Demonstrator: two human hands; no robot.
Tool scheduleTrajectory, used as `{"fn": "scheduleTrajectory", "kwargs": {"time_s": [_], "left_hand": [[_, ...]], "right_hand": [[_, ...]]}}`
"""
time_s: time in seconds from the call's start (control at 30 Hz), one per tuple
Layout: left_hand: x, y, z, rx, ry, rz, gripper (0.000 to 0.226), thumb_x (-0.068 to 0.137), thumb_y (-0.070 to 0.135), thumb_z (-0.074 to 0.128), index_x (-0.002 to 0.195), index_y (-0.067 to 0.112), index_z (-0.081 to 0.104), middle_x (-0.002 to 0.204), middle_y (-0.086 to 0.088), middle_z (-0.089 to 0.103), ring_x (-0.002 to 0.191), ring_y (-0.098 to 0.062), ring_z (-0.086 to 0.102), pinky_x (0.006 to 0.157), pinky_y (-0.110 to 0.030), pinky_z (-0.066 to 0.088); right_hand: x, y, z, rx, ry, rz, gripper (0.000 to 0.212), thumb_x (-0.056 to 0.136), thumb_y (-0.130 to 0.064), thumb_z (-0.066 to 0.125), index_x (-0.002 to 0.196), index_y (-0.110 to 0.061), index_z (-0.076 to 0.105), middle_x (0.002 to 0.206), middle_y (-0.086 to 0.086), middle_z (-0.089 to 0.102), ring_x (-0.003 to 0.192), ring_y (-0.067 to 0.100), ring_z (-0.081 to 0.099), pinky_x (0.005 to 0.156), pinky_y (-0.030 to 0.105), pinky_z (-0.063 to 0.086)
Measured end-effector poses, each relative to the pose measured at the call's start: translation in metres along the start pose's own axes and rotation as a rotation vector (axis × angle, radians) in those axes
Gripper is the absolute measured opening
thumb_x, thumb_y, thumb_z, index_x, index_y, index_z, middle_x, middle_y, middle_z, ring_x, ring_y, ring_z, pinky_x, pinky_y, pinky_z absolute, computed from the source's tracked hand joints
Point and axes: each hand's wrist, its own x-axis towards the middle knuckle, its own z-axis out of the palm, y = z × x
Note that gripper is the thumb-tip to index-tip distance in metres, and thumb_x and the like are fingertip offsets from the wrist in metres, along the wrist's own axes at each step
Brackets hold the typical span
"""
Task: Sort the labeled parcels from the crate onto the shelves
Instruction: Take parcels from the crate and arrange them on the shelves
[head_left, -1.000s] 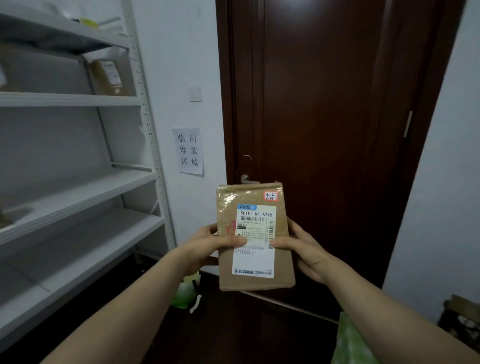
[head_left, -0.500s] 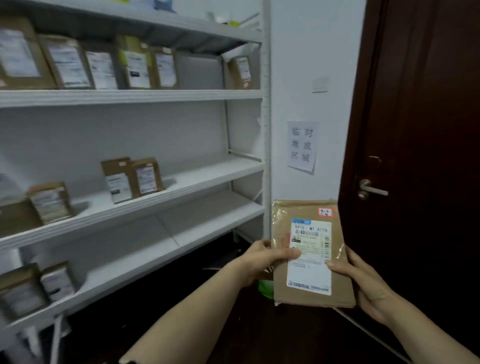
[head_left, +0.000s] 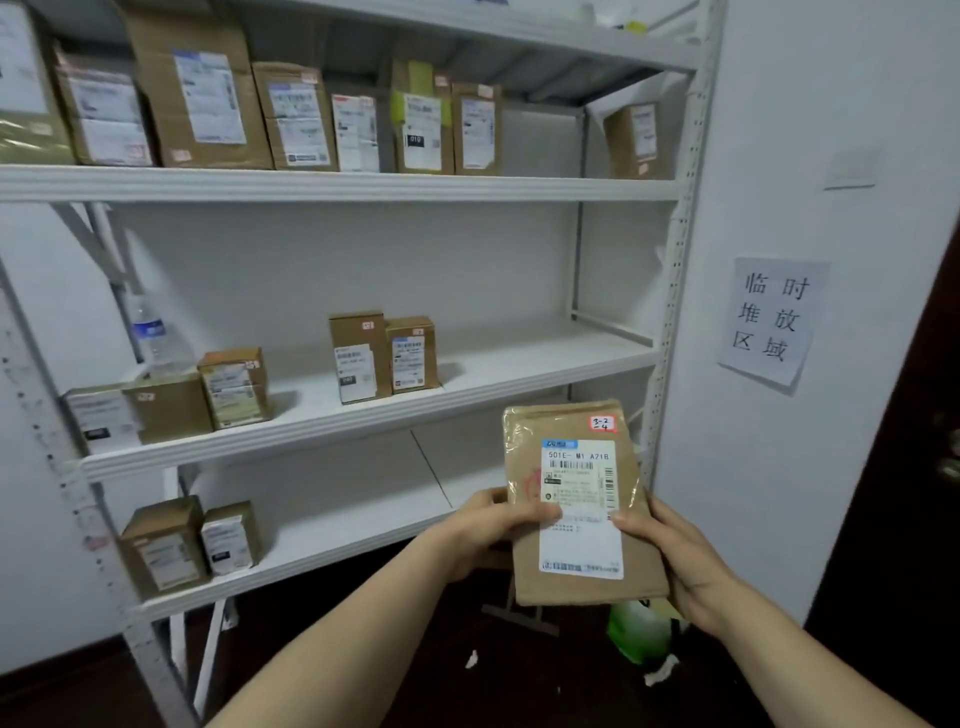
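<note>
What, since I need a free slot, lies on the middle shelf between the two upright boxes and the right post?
Nothing: the head view shows bare middle shelf from the boxes to the right post.

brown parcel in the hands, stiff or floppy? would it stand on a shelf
Probably fairly stiff: the parcel is flat, its top unsupported, with the left hand and right hand gripping only its sides. Likely light, held by thumbs and fingers alone. It looks thin, so on edge it may tip.

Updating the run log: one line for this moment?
phase: parcel held, not yet shelved | left hand: grips its left edge | right hand: grips right edge | facing shelves
</note>
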Motion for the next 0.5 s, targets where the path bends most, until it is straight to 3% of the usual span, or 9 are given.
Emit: {"fn": "scheduleTrajectory", "kwargs": {"time_s": [0.1,0.3,0.37,0.5], "left_hand": [[0.016,-0.002,-0.022,-0.017,0.059,-0.013,0.041,0.073,0.03,0.08,0.108,0.018,0.062,0.1,0.001,0.074,0.096,-0.018,0.069,0.091,-0.042,0.054],[0.05,0.002,-0.042,-0.048,0.176,-0.017,0.031,0.076,0.026,0.077,0.101,0.02,0.06,0.095,0.003,0.074,0.092,-0.016,0.07,0.079,-0.034,0.056],[0.06,0.006,-0.044,-0.068,0.235,-0.022,0.03,0.076,0.028,0.077,0.1,0.021,0.059,0.094,0.004,0.074,0.093,-0.015,0.069,0.078,-0.033,0.055],[0.073,0.016,-0.055,-0.045,0.305,-0.042,0.037,0.073,0.032,0.079,0.105,0.02,0.064,0.098,0.006,0.074,0.095,-0.013,0.069,0.081,-0.033,0.054]], "right_hand": [[0.036,0.004,0.013,-0.013,-0.055,0.042,0.078,0.054,-0.025,0.088,0.126,-0.027,0.058,0.108,0.011,0.071,0.101,0.033,0.068,0.095,0.051,0.049],[0.103,-0.001,0.018,-0.034,-0.188,0.057,0.051,0.067,-0.014,0.078,0.113,-0.03,0.063,0.102,0.008,0.073,0.092,0.029,0.07,0.085,0.044,0.054],[0.126,-0.004,0.017,-0.039,-0.261,0.059,0.056,0.063,-0.017,0.077,0.116,-0.029,0.062,0.104,0.008,0.073,0.092,0.028,0.07,0.083,0.043,0.055],[0.173,-0.01,0.018,-0.071,-0.364,0.092,0.07,0.056,-0.019,0.081,0.122,-0.026,0.058,0.107,0.009,0.072,0.099,0.029,0.069,0.093,0.048,0.051]]}}
